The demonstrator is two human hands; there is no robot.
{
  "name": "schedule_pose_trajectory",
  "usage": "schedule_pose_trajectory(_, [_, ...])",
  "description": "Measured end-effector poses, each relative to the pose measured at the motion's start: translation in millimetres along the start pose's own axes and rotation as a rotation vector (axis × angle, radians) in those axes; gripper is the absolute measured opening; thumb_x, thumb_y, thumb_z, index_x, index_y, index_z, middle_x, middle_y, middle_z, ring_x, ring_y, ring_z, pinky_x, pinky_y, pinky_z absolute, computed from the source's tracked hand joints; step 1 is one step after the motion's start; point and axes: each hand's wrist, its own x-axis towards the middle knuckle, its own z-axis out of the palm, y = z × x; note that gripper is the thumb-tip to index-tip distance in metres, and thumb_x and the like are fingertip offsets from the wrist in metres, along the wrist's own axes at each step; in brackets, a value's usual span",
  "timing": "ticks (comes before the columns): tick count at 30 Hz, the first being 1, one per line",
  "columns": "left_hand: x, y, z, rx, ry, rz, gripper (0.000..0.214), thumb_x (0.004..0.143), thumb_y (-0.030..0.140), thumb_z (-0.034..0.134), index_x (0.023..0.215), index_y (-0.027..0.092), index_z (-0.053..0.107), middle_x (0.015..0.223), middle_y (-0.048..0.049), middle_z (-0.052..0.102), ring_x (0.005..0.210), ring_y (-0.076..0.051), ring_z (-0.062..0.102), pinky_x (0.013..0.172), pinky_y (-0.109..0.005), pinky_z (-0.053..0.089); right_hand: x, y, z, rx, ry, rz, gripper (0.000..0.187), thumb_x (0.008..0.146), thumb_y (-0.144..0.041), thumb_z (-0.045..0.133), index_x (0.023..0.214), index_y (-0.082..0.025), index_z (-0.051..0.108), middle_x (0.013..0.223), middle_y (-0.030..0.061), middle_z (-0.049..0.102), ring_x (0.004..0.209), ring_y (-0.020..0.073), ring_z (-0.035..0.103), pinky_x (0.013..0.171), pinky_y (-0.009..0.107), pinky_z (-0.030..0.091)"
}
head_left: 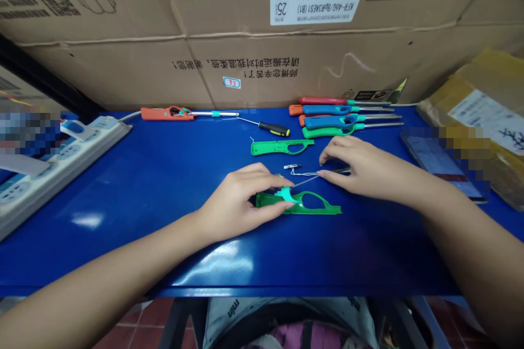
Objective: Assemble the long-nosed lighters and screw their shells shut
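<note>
Between its thumb and fingers, my left hand [245, 196] pinches a turquoise trigger piece [285, 194], held over a green lighter shell half [313, 203] on the table. A thin clear tube [306, 180] runs from there towards the right thumb. My right hand [352, 166] is curled loosely, thumb and index finger apart, beside a dark metal tube [344, 171] partly hidden by the hand. A small igniter part [292, 166] with white wire lies between the hands. Behind it rests the other green shell half [282, 147].
A screwdriver [274, 128] and an opened orange lighter [167, 114] lie at the back. Several assembled lighters [329, 120] are grouped at back right. A power strip [61, 158] stands left; a phone [440, 163] and a taped package [487, 120] are right. Cardboard [245, 27] walls the back.
</note>
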Motion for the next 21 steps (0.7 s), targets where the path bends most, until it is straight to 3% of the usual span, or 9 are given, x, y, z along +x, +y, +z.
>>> schedule_pose_trajectory(4, [-2,-4,0.2,0.108,-0.183,0.228,0.025,0.094,0.028,0.068,0.113,0.013,0.071,0.097,-0.0072,0.078,0.091,-0.02,0.068,0.083,-0.034,0.057,-3,6,-10,0.116,-0.181,-0.052,0.014,0.09,-0.032,0.059,0.093,-0.021,0.066,0.096,0.007,0.069,0.083,0.0214,0.064,0.074,0.033,0.048])
schedule_pose_trajectory(6, [-3,-5,0.0,0.171,-0.227,0.274,0.024,0.096,0.029,0.065,0.113,0.013,0.07,0.096,-0.0075,0.078,0.091,-0.02,0.068,0.083,-0.035,0.057,-6,4,-16,0.157,-0.219,-0.04,0.012,0.09,-0.03,0.057,0.091,-0.021,0.065,0.092,0.0054,0.07,0.079,0.0196,0.063,0.07,0.031,0.046])
schedule_pose_trajectory(14, [-4,-11,-3.7,0.209,-0.223,0.23,0.021,0.094,0.029,0.067,0.108,0.015,0.072,0.091,-0.006,0.077,0.084,-0.019,0.07,0.077,-0.032,0.055,-15,-12,-41,0.367,-0.35,-0.116,0.014,0.091,-0.036,0.063,0.088,-0.022,0.065,0.089,0.0001,0.07,0.08,0.0139,0.063,0.073,0.026,0.046])
schedule_pose_trajectory(21, [-2,-10,-4.8,0.197,-0.175,0.233,0.019,0.091,0.029,0.07,0.105,0.015,0.073,0.088,-0.0055,0.078,0.078,-0.019,0.07,0.072,-0.032,0.055,-15,-18,-33,0.409,-0.514,-0.158,0.006,0.089,-0.026,0.065,0.087,-0.021,0.067,0.084,-0.0003,0.068,0.077,0.013,0.061,0.071,0.025,0.045])
